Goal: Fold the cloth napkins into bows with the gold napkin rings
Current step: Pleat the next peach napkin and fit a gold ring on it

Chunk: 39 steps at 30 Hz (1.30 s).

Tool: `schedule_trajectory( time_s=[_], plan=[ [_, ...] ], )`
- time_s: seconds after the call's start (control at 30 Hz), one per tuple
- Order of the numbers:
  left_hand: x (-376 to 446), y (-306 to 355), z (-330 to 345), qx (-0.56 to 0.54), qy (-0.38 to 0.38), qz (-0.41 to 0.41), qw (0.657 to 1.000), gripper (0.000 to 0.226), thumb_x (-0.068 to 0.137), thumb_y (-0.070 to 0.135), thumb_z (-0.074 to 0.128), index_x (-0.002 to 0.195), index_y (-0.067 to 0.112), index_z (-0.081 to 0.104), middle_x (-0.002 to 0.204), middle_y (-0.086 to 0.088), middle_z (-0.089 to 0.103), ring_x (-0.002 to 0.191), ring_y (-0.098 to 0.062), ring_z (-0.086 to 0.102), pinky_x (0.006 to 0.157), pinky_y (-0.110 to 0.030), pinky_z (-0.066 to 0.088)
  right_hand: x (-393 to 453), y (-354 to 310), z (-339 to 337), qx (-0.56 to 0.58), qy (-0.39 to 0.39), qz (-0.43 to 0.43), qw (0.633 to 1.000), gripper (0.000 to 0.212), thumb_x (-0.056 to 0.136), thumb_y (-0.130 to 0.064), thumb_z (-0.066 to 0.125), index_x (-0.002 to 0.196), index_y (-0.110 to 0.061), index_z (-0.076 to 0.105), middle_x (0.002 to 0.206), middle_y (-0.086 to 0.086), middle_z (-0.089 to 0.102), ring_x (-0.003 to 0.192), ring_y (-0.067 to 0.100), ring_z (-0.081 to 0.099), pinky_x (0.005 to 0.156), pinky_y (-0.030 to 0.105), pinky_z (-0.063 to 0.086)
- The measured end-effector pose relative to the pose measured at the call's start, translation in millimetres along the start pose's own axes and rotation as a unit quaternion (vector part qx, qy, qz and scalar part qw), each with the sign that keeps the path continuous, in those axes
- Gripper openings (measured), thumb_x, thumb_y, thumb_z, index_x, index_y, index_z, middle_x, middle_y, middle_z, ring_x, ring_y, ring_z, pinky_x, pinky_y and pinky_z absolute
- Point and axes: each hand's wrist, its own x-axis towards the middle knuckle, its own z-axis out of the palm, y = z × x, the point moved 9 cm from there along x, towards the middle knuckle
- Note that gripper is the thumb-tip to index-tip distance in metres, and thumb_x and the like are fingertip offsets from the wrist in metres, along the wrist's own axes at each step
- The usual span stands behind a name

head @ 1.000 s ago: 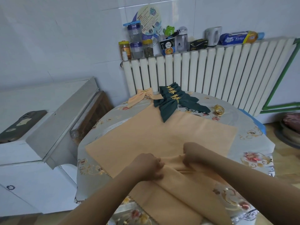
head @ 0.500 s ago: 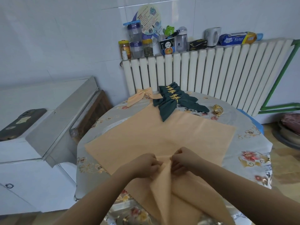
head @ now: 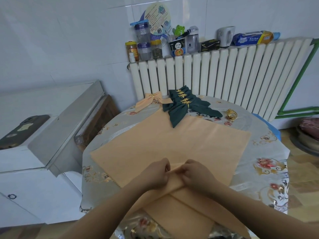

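Left hand [head: 156, 174]: curled, pinching a raised ridge of the peach napkin [head: 172, 144] at its near middle.
Right hand [head: 194, 173]: curled likewise, pinching the same ridge, knuckles nearly touching the left.
Grip state: both closed on cloth; fingertips tucked under, exact pinch hidden.
Reason for hold: likely gathering the centre into pleats so a ring can slide over later.
Napkin position: spread flat on the bench [head: 269, 163] beyond the grip; a folded flap trails back toward the body, past the near bench edge.
Loose gold napkin ring [head: 231, 114]: far beyond and right of the grip, well apart, lying on the tablecloth.
Finished green bows [head: 183, 105]: far beyond the grip, stacked with rings on, one tail overlapping the napkin's far edge.
Finished peach bow [head: 151, 100]: far beyond, left of the green stack.
Edges: napkin's left corner near the bench rim; right corner short of the rim.
Open room: bare tablecloth right of the grip; flat napkin ahead leaves space to push pleats forward.
Radiator [head: 224, 75]: behind the bench, jars on top.
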Motion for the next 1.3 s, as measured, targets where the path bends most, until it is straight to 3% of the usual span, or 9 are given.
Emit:
schedule_trajectory(
  time_s=[0.2,0.33,0.47,0.63,0.8,0.93,1.13,1.23,1.3],
  plan=[
    [-6.5,3.4,3.0,-0.01,0.077,0.045,0.996,0.029,0.078,0.009,0.048,0.107,0.013,0.046,0.093,-0.006,0.054,0.089,-0.027,0.049,0.065,-0.03,0.03,-21.8,-5.2,19.8,-0.117,-0.021,-0.085,0.989,0.083,0.061,-0.073,0.026,0.131,-0.034,0.047,0.131,-0.002,0.042,0.123,0.023,0.031,0.104,0.034,0.025],
    [-14.3,6.9,2.5,-0.009,0.099,0.086,0.991,0.032,0.08,0.006,0.046,0.112,0.012,0.047,0.089,0.0,0.045,0.084,-0.019,0.043,0.067,-0.026,0.029,-28.2,1.1,22.0,-0.127,-0.013,-0.126,0.984,0.067,0.071,-0.069,0.037,0.128,-0.037,0.052,0.136,-0.004,0.047,0.126,0.025,0.038,0.104,0.042,0.03],
    [-20.1,6.0,-0.5,-0.006,0.118,0.106,0.987,0.033,0.084,0.007,0.046,0.116,0.012,0.047,0.089,0.001,0.048,0.083,-0.019,0.046,0.067,-0.025,0.03,-27.5,-8.5,6.2,-0.159,0.099,-0.234,0.954,0.034,0.076,-0.052,0.047,0.098,-0.039,0.07,0.102,-0.012,0.07,0.091,0.016,0.066,0.071,0.031,0.055],
    [-24.4,9.8,-5.8,0.02,0.102,0.145,0.984,0.032,0.09,0.01,0.047,0.122,0.015,0.049,0.111,-0.003,0.056,0.097,-0.021,0.053,0.073,-0.021,0.033,-21.2,-2.2,-7.5,-0.106,0.176,-0.289,0.935,0.034,0.093,-0.044,0.042,0.096,-0.034,0.075,0.093,-0.016,0.072,0.092,0.013,0.065,0.082,0.026,0.046],
    [-14.1,12.2,-1.3,0.039,0.071,0.141,0.987,0.044,0.095,0.034,0.037,0.127,0.01,0.054,0.12,-0.012,0.052,0.109,-0.028,0.051,0.092,-0.028,0.036,-21.5,0.2,-2.0,-0.075,0.195,-0.289,0.934,0.03,0.084,-0.042,0.051,0.095,-0.029,0.076,0.095,-0.011,0.073,0.091,0.009,0.067,0.071,0.021,0.052],
    [-12.4,29.0,25.0,0.162,0.021,0.164,0.973,0.062,0.099,0.045,0.022,0.148,0.008,0.023,0.152,-0.01,0.027,0.136,-0.026,0.024,0.112,-0.03,0.017,-22.3,3.9,-10.3,-0.059,0.245,-0.275,0.928,0.027,0.082,-0.039,0.056,0.09,-0.022,0.074,0.084,-0.004,0.074,0.073,0.012,0.067,0.066,0.023,0.048],
    [-6.3,8.5,33.6,0.123,0.051,0.174,0.976,0.051,0.089,0.025,0.038,0.135,0.007,0.05,0.13,-0.008,0.059,0.119,-0.03,0.056,0.102,-0.049,0.037,-28.4,-4.0,-16.3,-0.079,0.277,-0.298,0.91,0.024,0.081,-0.035,0.054,0.104,-0.028,0.051,0.076,-0.007,0.071,0.057,0.015,0.063,0.053,0.023,0.044],
    [-1.3,11.7,25.4,0.113,0.064,0.177,0.975,0.048,0.086,0.023,0.038,0.127,0.008,0.058,0.119,-0.008,0.066,0.104,-0.025,0.064,0.089,-0.033,0.049,-24.2,-0.6,-16.4,-0.098,0.273,-0.309,0.906,0.023,0.083,-0.032,0.052,0.106,-0.032,0.053,0.086,-0.007,0.07,0.054,0.017,0.061,0.043,0.022,0.043],
    [3.9,12.6,22.5,0.097,0.064,0.17,0.979,0.052,0.091,0.025,0.03,0.138,0.009,0.046,0.135,-0.01,0.054,0.122,-0.026,0.051,0.101,-0.031,0.037,-22.2,-0.8,-13.1,-0.124,0.263,-0.33,0.898,0.02,0.084,-0.029,0.052,0.103,-0.03,0.058,0.093,-0.006,0.07,0.059,0.017,0.063,0.044,0.022,0.045]
  ],
)
